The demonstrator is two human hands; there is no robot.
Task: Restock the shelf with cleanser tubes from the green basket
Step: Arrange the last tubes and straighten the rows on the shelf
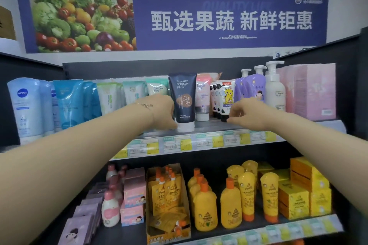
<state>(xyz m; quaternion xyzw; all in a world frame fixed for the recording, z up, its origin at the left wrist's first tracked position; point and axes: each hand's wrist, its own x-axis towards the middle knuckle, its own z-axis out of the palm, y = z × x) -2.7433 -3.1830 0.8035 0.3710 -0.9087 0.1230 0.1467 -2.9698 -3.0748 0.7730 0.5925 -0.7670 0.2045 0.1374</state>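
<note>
shelf: grey metal upper shelf (209, 125), carries the tube near its front edge
tube: dark navy plastic cleanser tube (184, 103), white cap down, upright
left hand (165, 111): at tube's left, grip curled round its lower side, thumb on cap
right hand (245, 113): right of tube, apart; grip narrow, fingertips at white cartoon-print tube (226, 95); holding or not, cannot tell

Your left hand (163, 110) held the dark blue tube (184, 97) low on its left side, thumb by the white cap. The tube stood upright at the front of the upper shelf (211, 125). Your right hand (246, 113) curled its fingers beside the cartoon tube (227, 95); whether they gripped it was unclear.
</note>
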